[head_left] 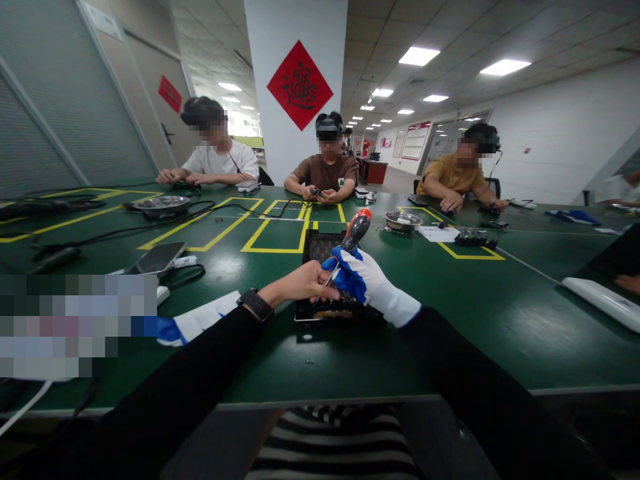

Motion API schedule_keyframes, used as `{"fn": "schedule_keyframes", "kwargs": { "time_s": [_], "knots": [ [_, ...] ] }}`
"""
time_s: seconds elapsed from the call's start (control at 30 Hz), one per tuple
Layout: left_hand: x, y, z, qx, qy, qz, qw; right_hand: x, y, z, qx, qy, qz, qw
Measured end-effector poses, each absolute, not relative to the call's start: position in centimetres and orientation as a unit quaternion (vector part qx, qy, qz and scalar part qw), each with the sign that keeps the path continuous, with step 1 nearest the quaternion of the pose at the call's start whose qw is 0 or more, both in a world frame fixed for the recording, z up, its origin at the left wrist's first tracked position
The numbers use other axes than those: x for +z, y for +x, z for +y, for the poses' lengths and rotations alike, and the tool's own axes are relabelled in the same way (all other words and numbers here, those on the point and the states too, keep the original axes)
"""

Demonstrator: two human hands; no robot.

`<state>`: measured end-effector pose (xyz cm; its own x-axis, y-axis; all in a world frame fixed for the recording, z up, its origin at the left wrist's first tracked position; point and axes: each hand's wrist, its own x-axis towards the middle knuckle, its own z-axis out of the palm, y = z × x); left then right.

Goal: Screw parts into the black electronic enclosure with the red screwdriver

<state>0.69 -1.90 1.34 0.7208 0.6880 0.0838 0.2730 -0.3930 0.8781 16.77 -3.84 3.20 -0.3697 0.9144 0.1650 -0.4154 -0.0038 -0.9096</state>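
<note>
A screwdriver [357,229] with a black and red handle slants down to the left, its handle end raised. My right hand [370,280], in a white and blue work glove, is closed around its lower part. My left hand [303,281], bare and with a black watch at the wrist, pinches around the thin metal shaft; the tip is hard to make out. Beneath both hands lies an open black casing [320,245] with parts inside, partly hidden by my hands. A second white and blue glove [200,321] rests on the table to the left of my hands.
The green table [260,363] carries yellow tape outlines. A phone [159,257] and cables lie left. Metal dishes [403,220] [163,204] stand farther back. Black parts [477,238] and a long white object [603,303] are right. Several people sit across.
</note>
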Motion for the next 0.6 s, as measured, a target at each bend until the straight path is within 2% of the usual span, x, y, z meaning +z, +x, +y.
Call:
{"fn": "schedule_keyframes", "kwargs": {
  "time_s": [0.23,0.6],
  "knots": [
    [1.34,0.70,-1.87,0.227,0.804,0.301,0.460,3.29,17.16,-3.03,0.722,-0.193,-0.494,0.444],
    [1.34,0.81,-1.86,0.223,0.799,0.307,0.467,3.23,16.86,-3.88,0.671,-0.228,-0.502,0.495]
  ]
}}
